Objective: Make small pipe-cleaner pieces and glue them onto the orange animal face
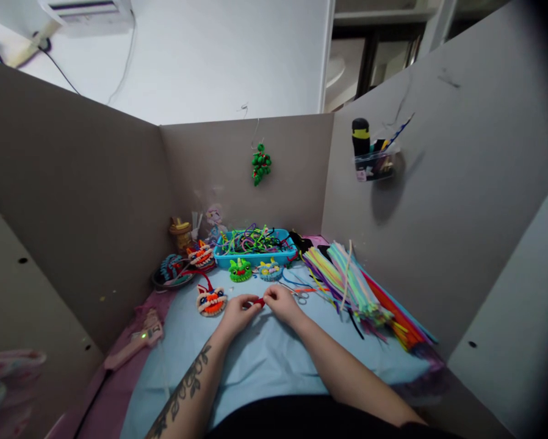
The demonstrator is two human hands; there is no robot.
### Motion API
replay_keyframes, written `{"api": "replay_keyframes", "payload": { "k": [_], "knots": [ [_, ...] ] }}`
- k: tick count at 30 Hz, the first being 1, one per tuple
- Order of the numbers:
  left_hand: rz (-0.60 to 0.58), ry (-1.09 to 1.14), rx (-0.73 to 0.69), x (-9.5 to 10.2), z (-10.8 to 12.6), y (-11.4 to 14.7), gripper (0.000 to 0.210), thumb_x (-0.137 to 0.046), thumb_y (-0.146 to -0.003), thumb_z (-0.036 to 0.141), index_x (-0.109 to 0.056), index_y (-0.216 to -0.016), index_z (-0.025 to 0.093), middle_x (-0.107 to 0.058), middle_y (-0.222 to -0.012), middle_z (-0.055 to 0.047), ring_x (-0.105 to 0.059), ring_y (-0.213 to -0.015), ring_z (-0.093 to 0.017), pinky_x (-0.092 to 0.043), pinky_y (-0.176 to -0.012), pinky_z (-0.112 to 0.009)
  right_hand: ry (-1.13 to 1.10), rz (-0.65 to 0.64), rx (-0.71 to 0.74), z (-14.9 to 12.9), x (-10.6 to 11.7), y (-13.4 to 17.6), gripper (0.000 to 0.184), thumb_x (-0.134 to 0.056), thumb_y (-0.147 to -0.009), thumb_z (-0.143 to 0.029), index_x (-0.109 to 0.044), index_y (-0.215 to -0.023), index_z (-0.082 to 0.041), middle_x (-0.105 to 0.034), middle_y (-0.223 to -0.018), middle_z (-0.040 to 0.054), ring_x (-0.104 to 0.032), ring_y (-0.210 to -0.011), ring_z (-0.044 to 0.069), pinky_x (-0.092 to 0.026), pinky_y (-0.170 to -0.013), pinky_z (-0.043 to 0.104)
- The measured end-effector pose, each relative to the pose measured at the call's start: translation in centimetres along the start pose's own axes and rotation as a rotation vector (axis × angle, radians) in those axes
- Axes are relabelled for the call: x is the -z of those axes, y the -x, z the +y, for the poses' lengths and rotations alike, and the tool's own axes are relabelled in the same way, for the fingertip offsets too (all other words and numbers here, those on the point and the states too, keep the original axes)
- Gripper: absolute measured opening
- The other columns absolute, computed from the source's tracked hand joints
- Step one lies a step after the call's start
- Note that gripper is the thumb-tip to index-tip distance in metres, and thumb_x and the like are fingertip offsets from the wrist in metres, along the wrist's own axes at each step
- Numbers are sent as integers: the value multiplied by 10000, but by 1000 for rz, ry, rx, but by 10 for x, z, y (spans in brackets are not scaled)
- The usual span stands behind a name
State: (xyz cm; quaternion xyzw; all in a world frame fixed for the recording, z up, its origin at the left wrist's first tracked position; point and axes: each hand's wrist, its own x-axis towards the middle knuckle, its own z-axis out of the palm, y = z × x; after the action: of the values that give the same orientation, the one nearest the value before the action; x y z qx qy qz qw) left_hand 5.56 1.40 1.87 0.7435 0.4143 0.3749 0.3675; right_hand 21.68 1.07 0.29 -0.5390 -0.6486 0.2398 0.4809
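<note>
Over the middle of the light blue cloth, my left hand and my right hand meet with fingertips pinched. Between them is a small red piece, which looks like bent pipe cleaner; the fingers hide most of it. Just left of my left hand lies an orange and white animal-face ornament. Beyond the hands sit a green face ornament and a blue and yellow one. A pair of scissors rests to the right of my right hand.
A blue basket of pipe-cleaner scraps stands at the back. Pipe-cleaner bundles lie right. On the left are a dark bowl, another orange ornament and a pink glue gun. Grey partitions enclose the table.
</note>
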Motion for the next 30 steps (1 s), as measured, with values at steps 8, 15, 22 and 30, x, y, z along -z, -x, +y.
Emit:
{"api": "replay_keyframes", "payload": {
  "k": [8, 15, 22, 30],
  "knots": [
    [19, 35, 70, 1, -3, -2, 217, -573, -683, 313, -678, -707, 124, -661, -605, -44, -555, -527, -142, -399, -502, -235, -119, 55, 37, -4, -4, 3, 93, -537, -698, -206, -612, -710, -153, -577, -702, 12, -490, -616, 120, -382, -585, 228],
    [239, 405, 217, -2, -6, -9, 311, -651, -636, 385, -637, -818, 133, -643, -690, -19, -575, -618, -129, -431, -522, -210, -510, -13, -109, -10, -18, 4, 216, -629, -675, -324, -639, -770, -131, -615, -673, 20, -500, -552, 115, -380, -526, 223],
    [184, 575, 248, -9, -2, -5, 334, -691, -604, 400, -624, -808, 144, -600, -672, 10, -546, -588, -93, -405, -506, -176, -509, 51, -168, -10, -21, 6, 251, -627, -681, -370, -601, -622, -127, -449, -449, -49, -347, -413, 73, -258, -417, 204],
    [182, 451, 181, -4, -2, -4, 341, -664, -642, 403, -624, -853, 138, -601, -698, -6, -547, -609, -108, -410, -493, -181, -438, 53, -91, -7, -19, 5, 234, -604, -697, -351, -586, -615, -133, -505, -531, -28, -422, -511, 98, -313, -498, 211]
  ]
}}
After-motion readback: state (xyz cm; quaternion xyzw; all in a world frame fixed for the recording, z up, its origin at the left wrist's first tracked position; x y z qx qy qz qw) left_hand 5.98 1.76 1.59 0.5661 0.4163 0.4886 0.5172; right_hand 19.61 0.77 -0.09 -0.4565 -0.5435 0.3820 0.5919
